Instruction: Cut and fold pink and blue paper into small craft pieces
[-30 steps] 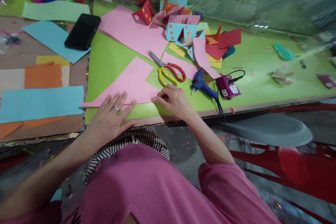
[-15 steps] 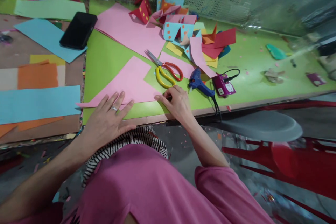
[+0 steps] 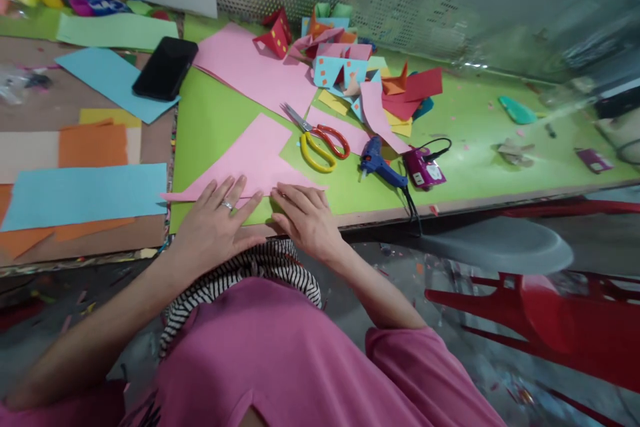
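A folded sheet of pink paper lies near the front edge of the green tabletop. My left hand, a ring on one finger, rests on the paper's lower edge with its fingers spread. Beside it, my right hand lies flat on the same edge, fingers stretched out. Neither hand grasps anything. Just beyond the paper are open scissors with one red and one yellow handle. To their right sits a blue hot glue gun.
A purple power adapter stands right of the glue gun, its cable hanging over the edge. Folded paper pieces pile up at the back. A black phone and blue paper lie left. A grey seat is at right.
My right hand has moved left along the paper's lower edge, from its right corner towards my left hand, and its fingers have flattened. The view has shifted slightly.
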### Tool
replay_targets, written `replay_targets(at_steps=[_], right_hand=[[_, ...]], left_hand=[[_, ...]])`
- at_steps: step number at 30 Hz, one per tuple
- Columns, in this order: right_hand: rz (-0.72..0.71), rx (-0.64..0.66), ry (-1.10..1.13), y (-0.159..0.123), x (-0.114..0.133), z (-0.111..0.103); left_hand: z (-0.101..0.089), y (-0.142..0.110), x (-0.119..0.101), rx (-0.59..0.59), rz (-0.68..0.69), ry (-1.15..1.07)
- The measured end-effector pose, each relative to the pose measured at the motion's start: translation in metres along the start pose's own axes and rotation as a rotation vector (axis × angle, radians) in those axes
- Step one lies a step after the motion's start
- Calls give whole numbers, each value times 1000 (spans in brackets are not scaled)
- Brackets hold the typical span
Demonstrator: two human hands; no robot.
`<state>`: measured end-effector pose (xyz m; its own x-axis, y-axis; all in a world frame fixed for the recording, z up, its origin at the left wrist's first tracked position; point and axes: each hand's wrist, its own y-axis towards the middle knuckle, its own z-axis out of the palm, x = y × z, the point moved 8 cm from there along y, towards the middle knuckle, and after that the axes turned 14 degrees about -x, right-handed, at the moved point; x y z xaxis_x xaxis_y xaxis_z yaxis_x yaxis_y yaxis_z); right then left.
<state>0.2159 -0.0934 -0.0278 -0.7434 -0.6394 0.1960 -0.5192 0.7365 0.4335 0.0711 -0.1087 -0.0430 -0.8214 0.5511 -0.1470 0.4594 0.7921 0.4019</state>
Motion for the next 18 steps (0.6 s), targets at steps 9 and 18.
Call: replay_targets(at_steps=[9,18], right_hand=[[-84,-101,-32,2,1,2],[-101,-122,-76,7,5,0]], left_hand=[[-2,-6,-14,-105,-43,115],[-6,-9,-11,-190,-28,125]])
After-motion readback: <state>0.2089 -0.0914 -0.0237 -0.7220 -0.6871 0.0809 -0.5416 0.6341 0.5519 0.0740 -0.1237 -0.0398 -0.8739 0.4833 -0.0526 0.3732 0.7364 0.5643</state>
